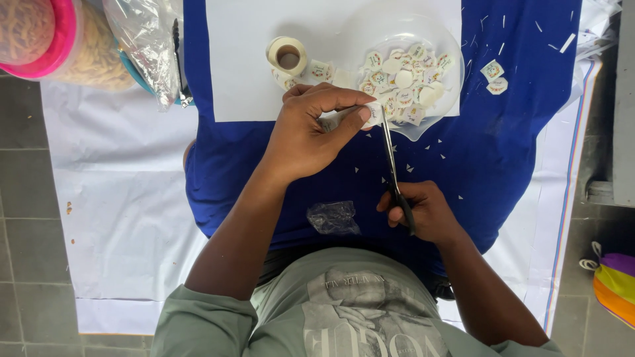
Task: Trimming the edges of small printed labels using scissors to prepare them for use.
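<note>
Seated on the grey tiled floor, I trim a small round paper sticker held pinched between the thumb and fingertips of my left hand, just near of the clear plastic bowl. My right hand is closed around the dark handles of a pair of slim steel scissors, whose blades point far, up to the sticker's edge. The bowl, resting on a white sheet of paper laid over the blue cloth, already holds a good heap of cut round stickers with coloured print, so much of the cutting looks done. What is left sits to the left of the bowl: a white roll of sticker tape, its strip running towards my left hand. Two more cut stickers lie on the cloth to the right of the bowl, and tiny white paper offcuts dot the cloth around the scissors. A crumpled scrap of clear plastic film lies near, between my forearms.
</note>
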